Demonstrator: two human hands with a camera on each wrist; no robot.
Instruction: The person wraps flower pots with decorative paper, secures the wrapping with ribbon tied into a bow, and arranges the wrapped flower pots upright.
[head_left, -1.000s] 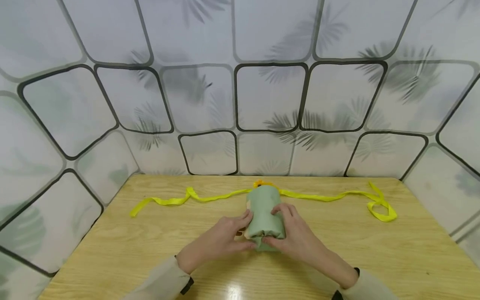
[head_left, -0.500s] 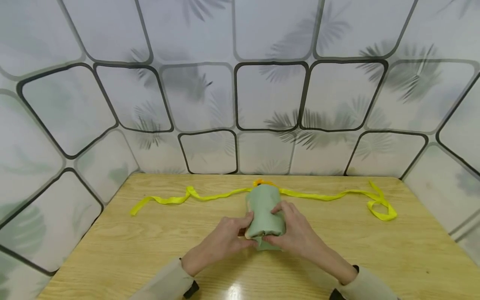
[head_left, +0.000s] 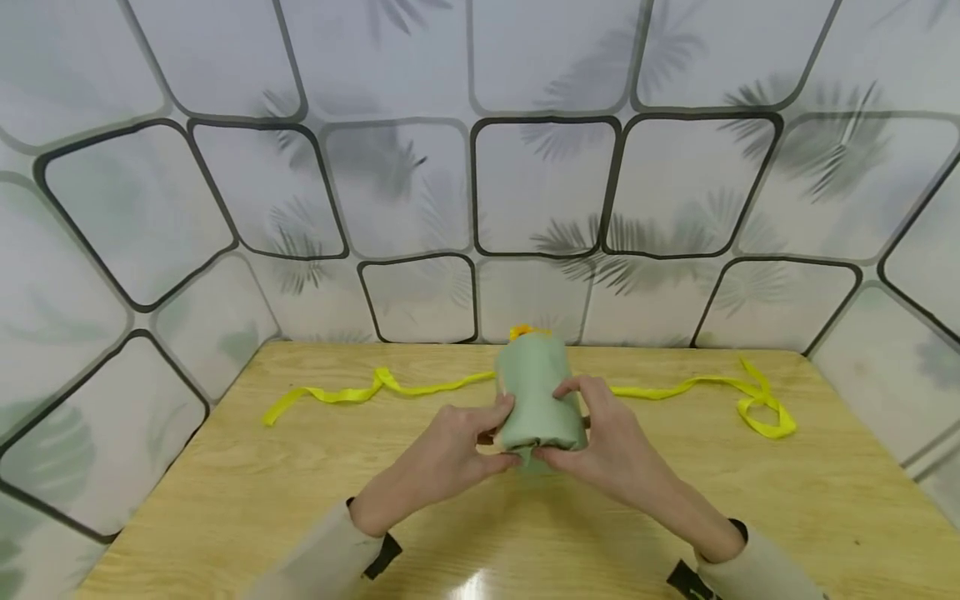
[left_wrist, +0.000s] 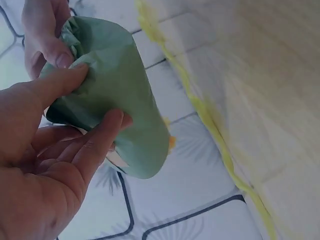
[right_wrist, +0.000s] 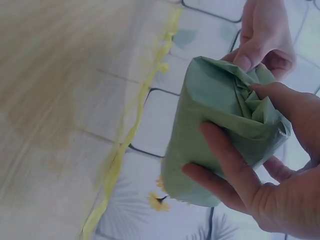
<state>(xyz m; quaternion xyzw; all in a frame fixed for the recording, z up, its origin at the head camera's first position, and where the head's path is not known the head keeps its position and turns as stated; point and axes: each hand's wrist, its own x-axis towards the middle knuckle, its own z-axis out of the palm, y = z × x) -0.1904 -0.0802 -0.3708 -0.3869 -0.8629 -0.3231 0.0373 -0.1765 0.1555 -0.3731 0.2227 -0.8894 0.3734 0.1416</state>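
A rounded bundle wrapped in green paper [head_left: 534, 387] is in both hands, lifted a little off the table in the head view. From the left my left hand [head_left: 450, 450] grips it, thumb at the near end and fingers along the side. On the other side my right hand [head_left: 618, 442] holds it the same way. The near end of the paper is folded and crumpled, and both thumbs press there in the right wrist view. Yellow-orange flowers [right_wrist: 159, 202] show at the far end. What the paper encloses is hidden.
A long yellow ribbon [head_left: 330, 395] runs left to right across the table's far half, passing behind the bundle, with a loop at its right end. The wooden table [head_left: 247, 500] ends against a patterned cloth wall [head_left: 420, 200] at the back and sides.
Both hands have raised the green bundle off the table, its far end rising toward the wall. Part of the ribbon behind it is now covered by the bundle and right hand.
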